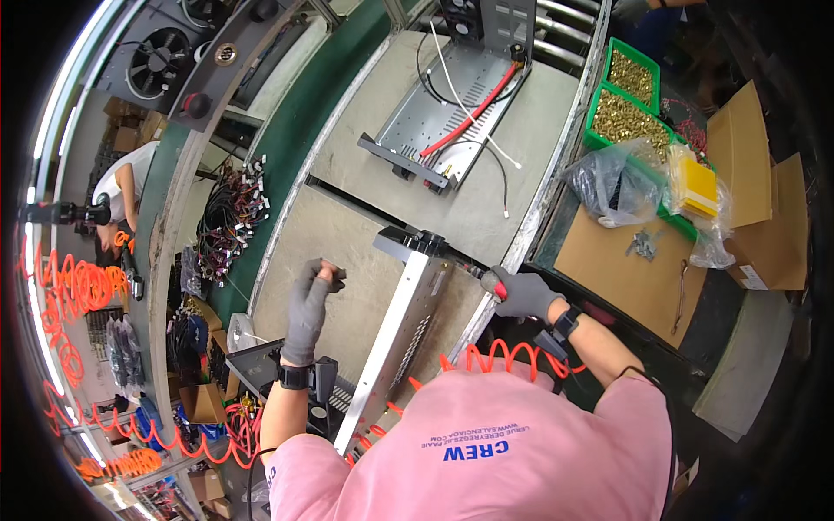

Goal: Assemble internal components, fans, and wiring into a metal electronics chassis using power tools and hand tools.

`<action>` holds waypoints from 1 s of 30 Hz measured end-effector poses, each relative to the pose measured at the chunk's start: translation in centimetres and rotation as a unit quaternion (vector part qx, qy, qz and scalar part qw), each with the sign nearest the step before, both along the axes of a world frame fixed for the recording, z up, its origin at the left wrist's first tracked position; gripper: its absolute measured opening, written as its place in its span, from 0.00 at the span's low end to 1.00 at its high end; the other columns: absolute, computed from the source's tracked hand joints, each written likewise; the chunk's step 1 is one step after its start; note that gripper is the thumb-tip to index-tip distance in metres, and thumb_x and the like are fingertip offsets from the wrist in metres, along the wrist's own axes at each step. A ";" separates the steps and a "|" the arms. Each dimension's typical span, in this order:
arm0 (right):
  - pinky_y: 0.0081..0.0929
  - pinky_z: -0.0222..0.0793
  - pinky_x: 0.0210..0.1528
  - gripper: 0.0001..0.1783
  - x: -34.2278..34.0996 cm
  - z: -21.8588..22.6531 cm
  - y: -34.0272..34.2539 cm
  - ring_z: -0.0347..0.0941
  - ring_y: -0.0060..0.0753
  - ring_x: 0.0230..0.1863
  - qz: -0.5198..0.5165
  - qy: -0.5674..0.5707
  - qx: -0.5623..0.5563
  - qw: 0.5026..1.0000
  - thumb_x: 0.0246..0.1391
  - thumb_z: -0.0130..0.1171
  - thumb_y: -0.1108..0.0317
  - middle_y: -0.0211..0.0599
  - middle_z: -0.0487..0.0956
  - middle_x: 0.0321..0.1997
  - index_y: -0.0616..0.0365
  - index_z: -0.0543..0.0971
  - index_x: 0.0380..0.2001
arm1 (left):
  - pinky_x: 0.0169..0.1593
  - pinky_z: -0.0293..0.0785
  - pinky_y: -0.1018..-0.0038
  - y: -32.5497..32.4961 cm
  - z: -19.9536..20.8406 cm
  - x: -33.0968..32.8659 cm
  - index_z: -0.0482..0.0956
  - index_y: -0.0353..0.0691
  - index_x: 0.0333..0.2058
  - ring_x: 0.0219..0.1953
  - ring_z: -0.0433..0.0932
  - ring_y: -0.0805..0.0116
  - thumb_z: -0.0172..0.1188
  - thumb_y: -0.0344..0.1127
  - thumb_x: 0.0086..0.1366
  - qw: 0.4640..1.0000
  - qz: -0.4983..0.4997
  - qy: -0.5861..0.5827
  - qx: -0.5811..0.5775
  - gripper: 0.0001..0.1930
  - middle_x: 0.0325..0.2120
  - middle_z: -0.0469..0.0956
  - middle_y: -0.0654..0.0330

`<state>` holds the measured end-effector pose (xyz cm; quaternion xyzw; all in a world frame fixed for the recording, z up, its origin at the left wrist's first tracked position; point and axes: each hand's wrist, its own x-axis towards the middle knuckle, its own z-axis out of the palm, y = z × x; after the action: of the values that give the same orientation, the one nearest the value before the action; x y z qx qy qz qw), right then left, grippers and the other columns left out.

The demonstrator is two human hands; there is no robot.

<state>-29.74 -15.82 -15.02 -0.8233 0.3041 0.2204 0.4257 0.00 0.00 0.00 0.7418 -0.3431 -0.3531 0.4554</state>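
A metal chassis (pixel 395 339) stands on its side in front of me, its long white edge facing up and a black end piece (pixel 408 243) at its far end. To its left, my left hand (pixel 306 314), in a grey glove, is raised with fingers curled together; anything small between the fingertips cannot be made out. My right hand (pixel 528 295), also gloved, is closed around a slim dark tool with a red part (pixel 499 288). The tool points toward the chassis's far end. Its exact kind is mostly hidden by the hand.
Beyond lies another open chassis (pixel 460 117) with a red cable (pixel 469 122). Green bins (pixel 621 117) of brass-coloured fasteners, a clear bag (pixel 617 187), a wrench (pixel 680 295) and a cardboard box (pixel 769 208) are at right. Orange coiled hose (pixel 512 352) crosses near my right forearm. Wire bundles (pixel 230 217) lie left.
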 end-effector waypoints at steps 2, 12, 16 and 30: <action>0.39 0.67 0.38 0.42 0.7 0.3 -0.5 0.73 0.54 0.34 -0.110 -0.055 -0.021 0.992 0.33 0.58 0.52 0.56 0.74 0.32 0.55 0.57 0.53 | 0.39 0.66 0.77 -1.4 0.7 -0.3 0.69 0.35 0.35 0.32 0.70 0.73 0.47 0.42 0.63 0.998 -0.040 0.001 -0.042 0.14 0.29 0.73 0.58; 0.34 0.66 0.40 0.35 -8.2 5.3 3.0 0.72 0.43 0.35 -0.348 -0.231 -0.031 0.908 0.35 0.62 0.58 0.43 0.74 0.34 0.53 0.63 0.49 | 0.41 0.66 0.75 -6.0 7.2 -17.9 0.72 0.35 0.35 0.35 0.72 0.67 0.47 0.41 0.62 0.855 -0.502 0.012 -0.128 0.14 0.35 0.73 0.57; 0.33 0.66 0.35 0.25 -9.0 8.7 2.8 0.72 0.39 0.31 -0.300 -0.241 0.036 0.922 0.37 0.60 0.60 0.39 0.74 0.29 0.52 0.64 0.40 | 0.46 0.65 0.67 -6.6 8.2 -28.3 0.71 0.37 0.42 0.42 0.70 0.57 0.48 0.44 0.59 0.651 -0.660 -0.085 -0.366 0.18 0.42 0.71 0.53; 0.41 0.66 0.31 0.40 -7.7 13.7 5.9 0.72 0.53 0.29 -0.024 -0.226 -0.056 0.972 0.33 0.57 0.54 0.52 0.75 0.26 0.57 0.58 0.51 | 0.32 0.68 0.68 1.3 15.0 -49.3 0.76 0.47 0.27 0.32 0.75 0.63 0.55 0.42 0.50 0.445 -0.722 0.086 -0.523 0.08 0.29 0.76 0.61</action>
<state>-37.40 -9.88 -1.36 -0.8667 0.2318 0.0010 0.4417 -49.26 1.35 15.03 -0.1861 -0.8339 -0.3702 0.3646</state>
